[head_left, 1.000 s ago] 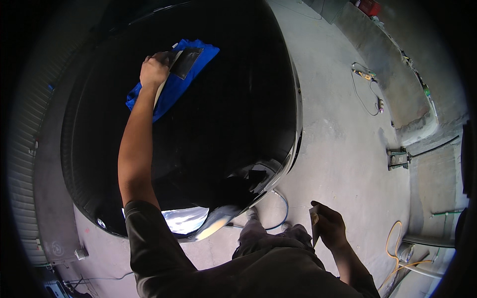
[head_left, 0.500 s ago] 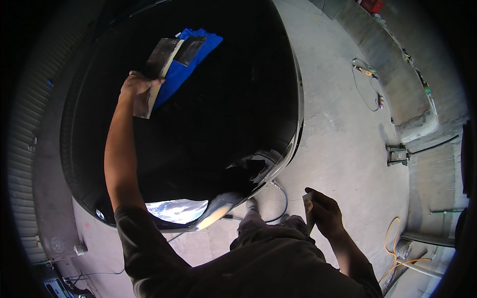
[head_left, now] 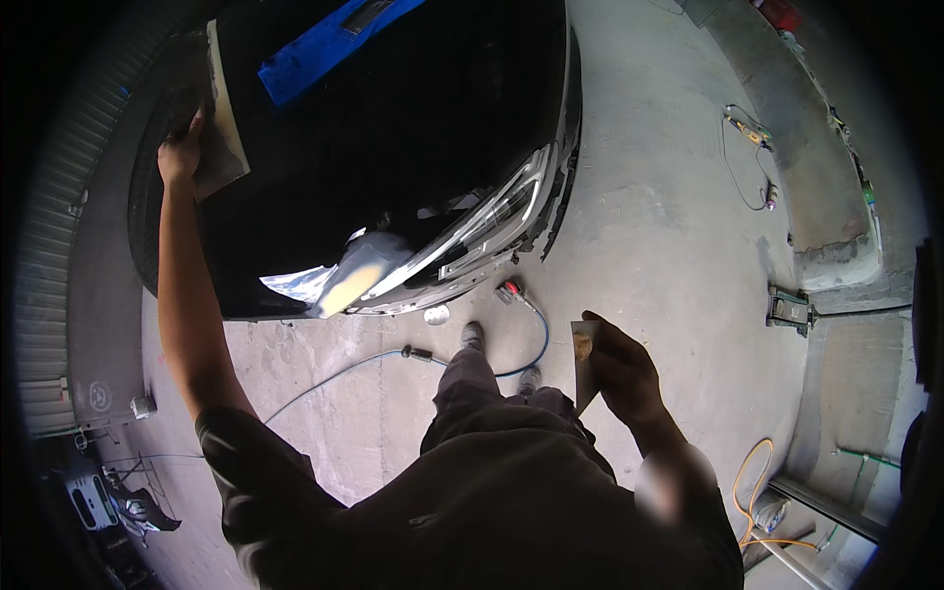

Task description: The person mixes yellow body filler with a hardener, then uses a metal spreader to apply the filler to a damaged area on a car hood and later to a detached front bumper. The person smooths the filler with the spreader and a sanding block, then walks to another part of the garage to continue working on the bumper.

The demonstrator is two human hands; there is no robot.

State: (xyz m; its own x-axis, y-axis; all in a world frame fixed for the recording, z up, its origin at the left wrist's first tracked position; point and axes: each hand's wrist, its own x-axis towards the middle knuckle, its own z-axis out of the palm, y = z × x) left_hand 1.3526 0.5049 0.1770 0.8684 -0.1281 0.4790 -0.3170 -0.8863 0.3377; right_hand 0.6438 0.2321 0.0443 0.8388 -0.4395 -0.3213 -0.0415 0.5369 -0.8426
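Note:
My left hand [head_left: 180, 147], at the far left, grips a broad dark board [head_left: 224, 138] with a cream strip along one edge, over the hood of a black car [head_left: 423, 128]. Right of it on the hood lies a crumpled blue cloth [head_left: 305, 64] with a smaller dark plate [head_left: 366, 16] on it. My right hand [head_left: 626, 374], low at right, pinches a thin metal spreader [head_left: 583, 379] with a tan smear on its face. The car's front corner has a cream-and-grey repair patch [head_left: 349, 285].
A blue air hose [head_left: 541, 354] with a red-topped tool [head_left: 509, 291] lies by my feet. On the right are a floor jack [head_left: 787, 307], a corded yellow tool [head_left: 749, 133] and an orange hose [head_left: 747, 492] near a low concrete wall [head_left: 787, 167]. Corrugated shutter [head_left: 59, 246] at left.
My left hand has drawn the board leftward off the blue cloth. The car sits higher in view, showing more floor and hose. My right hand with the spreader has shifted up and left.

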